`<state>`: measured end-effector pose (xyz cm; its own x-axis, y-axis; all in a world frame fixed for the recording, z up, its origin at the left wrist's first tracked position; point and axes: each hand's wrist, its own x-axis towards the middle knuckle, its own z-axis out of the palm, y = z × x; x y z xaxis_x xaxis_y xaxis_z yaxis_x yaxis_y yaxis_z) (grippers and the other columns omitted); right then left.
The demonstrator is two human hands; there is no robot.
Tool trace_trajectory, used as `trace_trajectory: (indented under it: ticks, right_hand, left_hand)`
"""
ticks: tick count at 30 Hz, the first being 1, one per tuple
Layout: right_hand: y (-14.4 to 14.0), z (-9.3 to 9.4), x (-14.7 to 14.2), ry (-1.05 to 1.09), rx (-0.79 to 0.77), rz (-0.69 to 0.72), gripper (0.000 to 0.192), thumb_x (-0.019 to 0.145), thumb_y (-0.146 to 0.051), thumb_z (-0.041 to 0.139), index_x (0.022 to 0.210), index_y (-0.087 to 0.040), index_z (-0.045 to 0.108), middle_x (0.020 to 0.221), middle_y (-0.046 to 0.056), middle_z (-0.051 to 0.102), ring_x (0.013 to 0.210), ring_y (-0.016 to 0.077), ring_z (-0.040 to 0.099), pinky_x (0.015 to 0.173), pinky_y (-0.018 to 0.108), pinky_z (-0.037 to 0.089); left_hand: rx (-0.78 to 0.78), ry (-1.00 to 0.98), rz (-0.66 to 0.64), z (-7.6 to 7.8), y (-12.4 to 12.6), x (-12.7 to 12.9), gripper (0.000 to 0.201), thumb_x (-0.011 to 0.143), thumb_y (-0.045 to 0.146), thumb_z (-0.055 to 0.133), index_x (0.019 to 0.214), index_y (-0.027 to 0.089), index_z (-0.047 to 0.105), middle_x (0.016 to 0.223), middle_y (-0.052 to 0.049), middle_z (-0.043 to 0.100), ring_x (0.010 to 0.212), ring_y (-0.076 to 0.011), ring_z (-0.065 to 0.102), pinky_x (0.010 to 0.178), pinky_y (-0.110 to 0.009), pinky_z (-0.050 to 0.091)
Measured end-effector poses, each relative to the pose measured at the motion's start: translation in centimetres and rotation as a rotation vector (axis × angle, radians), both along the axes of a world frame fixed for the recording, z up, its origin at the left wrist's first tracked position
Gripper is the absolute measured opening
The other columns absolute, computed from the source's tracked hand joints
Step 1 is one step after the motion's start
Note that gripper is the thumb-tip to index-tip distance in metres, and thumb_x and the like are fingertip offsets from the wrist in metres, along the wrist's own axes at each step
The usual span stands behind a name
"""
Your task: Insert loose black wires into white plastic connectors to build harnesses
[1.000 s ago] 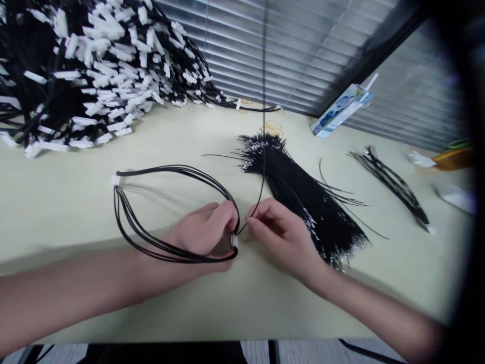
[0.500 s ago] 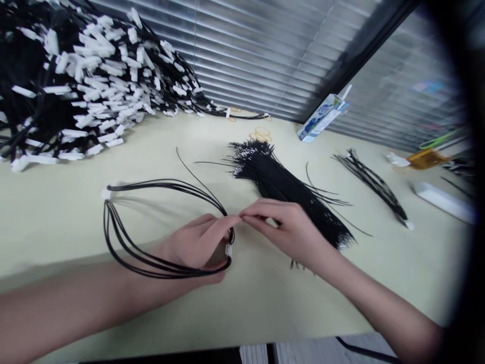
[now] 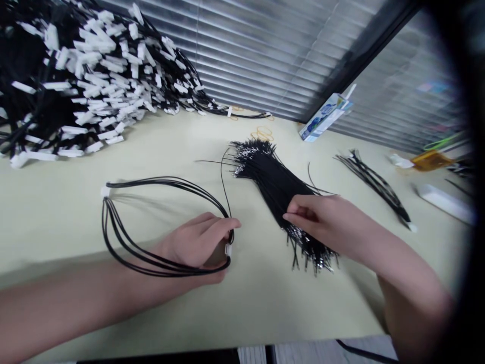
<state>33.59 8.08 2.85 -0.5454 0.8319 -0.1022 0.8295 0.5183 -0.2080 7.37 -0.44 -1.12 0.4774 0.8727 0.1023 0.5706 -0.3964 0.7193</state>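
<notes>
Pinching a small white plug (image 3: pixel 228 248) on the wire loop (image 3: pixel 151 222), left hand (image 3: pixel 197 242) sits left of the black wire bundle (image 3: pixel 280 194). Right hand (image 3: pixel 326 222) pinches into that bundle, which runs slanting away.

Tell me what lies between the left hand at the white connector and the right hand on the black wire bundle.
Head view: only bare table lies between the left hand and right hand; nothing lies there.
</notes>
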Motion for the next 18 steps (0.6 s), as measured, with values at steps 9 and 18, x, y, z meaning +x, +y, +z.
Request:
trace_trajectory:
  ticks: [9, 18]
  right_hand:
    - [-0.8, 0.2, -2.4, 0.717, -0.943, -0.129, 0.024, 0.084, -0.040, 0.059, 0.075, -0.019, 0.054, 0.055, -0.005, 0.047, 0.046, 0.0061, 0.039, 0.039, 0.018, 0.024]
    - [-4.9, -2.8, -6.9, 0.983, -0.683, -0.009, 0.007, 0.090, -0.025, 0.053, 0.087, -0.019, 0.054, 0.081, 0.000, 0.059, 0.071, 0.0087, 0.055, 0.065, 0.022, 0.045]
  left_hand:
    - [-0.046, 0.051, -0.036, 0.3, 0.0, -0.1, 0.047, 0.075, 0.018, 0.051, 0.122, 0.016, 0.045, 0.099, -0.008, 0.059, 0.090, -0.0194, 0.057, 0.077, -0.029, 0.048]
    - [0.002, -0.069, 0.079, -0.2, 0.0, 0.6, 0.040, 0.064, 0.013, 0.053, 0.103, 0.021, 0.046, 0.086, -0.004, 0.063, 0.076, -0.0185, 0.059, 0.063, -0.028, 0.047]
